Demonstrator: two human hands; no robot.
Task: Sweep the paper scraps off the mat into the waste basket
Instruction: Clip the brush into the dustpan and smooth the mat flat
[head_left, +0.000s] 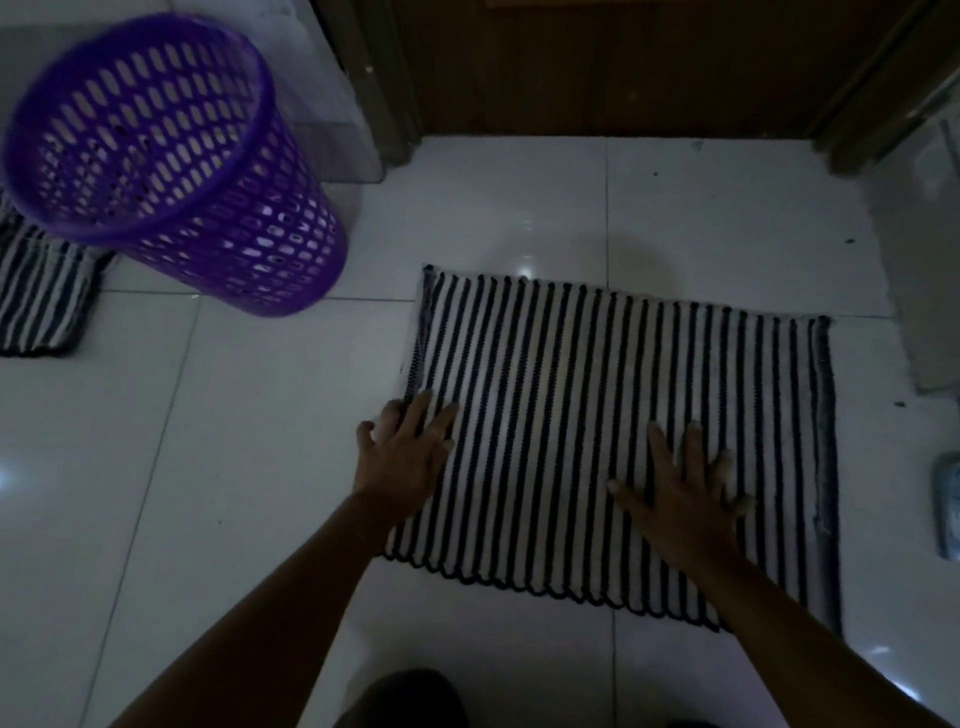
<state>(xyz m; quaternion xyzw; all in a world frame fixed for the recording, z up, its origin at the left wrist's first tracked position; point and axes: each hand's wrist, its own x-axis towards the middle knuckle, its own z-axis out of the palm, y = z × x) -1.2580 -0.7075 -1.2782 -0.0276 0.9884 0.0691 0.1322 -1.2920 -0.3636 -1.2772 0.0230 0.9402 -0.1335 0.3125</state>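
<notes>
1. The left hand (402, 457) lies flat on the striped mat's (597, 405) left edge, fingers (439, 423) spread and released, gripping nothing.
2. The right hand (685, 493) presses palm-down on the mat, fingers splayed, empty.
3. The purple waste basket (171, 171) stands on the tiled floor (208, 441), well beyond the left fingers.

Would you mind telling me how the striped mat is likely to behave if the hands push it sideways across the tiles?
The striped mat looks like thin woven fabric, so it would probably bunch or fold rather than move stiffly. The tile floor is glossy, so it may also slide easily. With the left hand and right hand pressing flat, it should stay put.
</notes>
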